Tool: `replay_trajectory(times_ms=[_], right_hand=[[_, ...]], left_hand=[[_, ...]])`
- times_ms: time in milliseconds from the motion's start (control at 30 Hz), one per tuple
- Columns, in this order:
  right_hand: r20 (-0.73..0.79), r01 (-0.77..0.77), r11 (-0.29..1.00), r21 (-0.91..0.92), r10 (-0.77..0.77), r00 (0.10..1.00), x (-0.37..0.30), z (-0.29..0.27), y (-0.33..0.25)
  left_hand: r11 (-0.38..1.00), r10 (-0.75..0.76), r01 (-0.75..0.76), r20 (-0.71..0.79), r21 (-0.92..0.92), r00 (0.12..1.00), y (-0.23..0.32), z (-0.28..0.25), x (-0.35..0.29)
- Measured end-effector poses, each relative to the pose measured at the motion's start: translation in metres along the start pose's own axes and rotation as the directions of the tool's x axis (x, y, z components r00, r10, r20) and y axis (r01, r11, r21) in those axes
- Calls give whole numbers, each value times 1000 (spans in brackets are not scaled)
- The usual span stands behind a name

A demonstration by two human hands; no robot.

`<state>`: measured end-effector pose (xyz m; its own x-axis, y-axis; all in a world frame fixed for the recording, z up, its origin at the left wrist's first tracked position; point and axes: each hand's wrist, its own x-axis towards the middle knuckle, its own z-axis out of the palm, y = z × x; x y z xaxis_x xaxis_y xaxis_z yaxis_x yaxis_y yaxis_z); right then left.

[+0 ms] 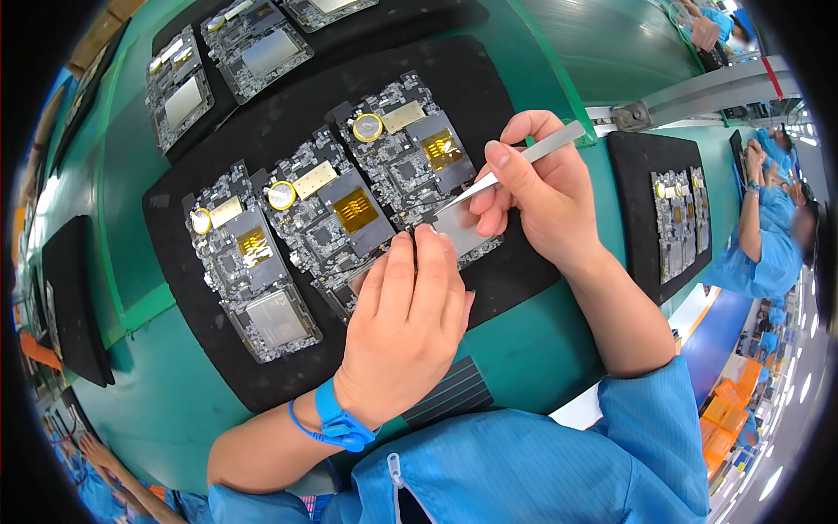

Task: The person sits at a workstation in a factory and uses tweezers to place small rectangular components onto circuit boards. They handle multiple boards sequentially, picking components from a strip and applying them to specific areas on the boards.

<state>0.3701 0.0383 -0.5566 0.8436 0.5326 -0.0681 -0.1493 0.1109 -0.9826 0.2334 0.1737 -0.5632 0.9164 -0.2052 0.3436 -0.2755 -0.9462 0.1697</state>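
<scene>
The dark grey, densely populated circuit board (pixel 407 166) lay beneath my hands, rightmost of three set slantwise on a black, matt-surfaced mat (pixel 513 275). My right hand (pixel 541 196) held the slim, silver metal tweezers (pixel 550 145) in a narrow pinch of thumb and fingers; their tapering tips reached the board's smooth, silver rectangular shield (pixel 461 231), though contact could not be told. My left hand (pixel 406 306) had its fingers nearly straight and side by side, fingertips at the shield's left; whether they gripped anything, I could not tell. Farther up the board sat a round, silver cell with a yellow rim (pixel 367 127), a pale gold rectangular plate (pixel 404 116) and a glossy amber film patch (pixel 440 150). To the left stood a similar middle board (pixel 314 227) and a similar leftmost board (pixel 229 253). Smooth green sheeting (pixel 515 336) extended beneath the mat. A blue strap (pixel 339 426) encircled my left wrist.
</scene>
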Motion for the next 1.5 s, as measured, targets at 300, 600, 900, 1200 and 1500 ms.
replay_trajectory(times_ms=[300, 600, 900, 1200, 1500], right_hand=[[22, -19, 999, 43, 18, 1000, 2, -3, 0], [31, -1, 1000, 27, 0, 1000, 2, -1, 0], [33, 18, 999, -35, -17, 999, 0, 1, 0], [103, 516, 839, -171, -505, 857, -18, 2, 18], [180, 579, 767, -275, -551, 815, -15, 4, 25]], left_hand=[[1000, 24, -24, -4, 14, 1000, 1, 0, -1], [1000, 26, -26, 9, 15, 1000, 0, 0, -1], [991, 5, -6, -8, -135, 1000, -8, -3, 6], [998, -14, 17, 48, -58, 999, 1, -2, -4], [999, 31, -33, 52, 36, 998, 2, -1, -8]])
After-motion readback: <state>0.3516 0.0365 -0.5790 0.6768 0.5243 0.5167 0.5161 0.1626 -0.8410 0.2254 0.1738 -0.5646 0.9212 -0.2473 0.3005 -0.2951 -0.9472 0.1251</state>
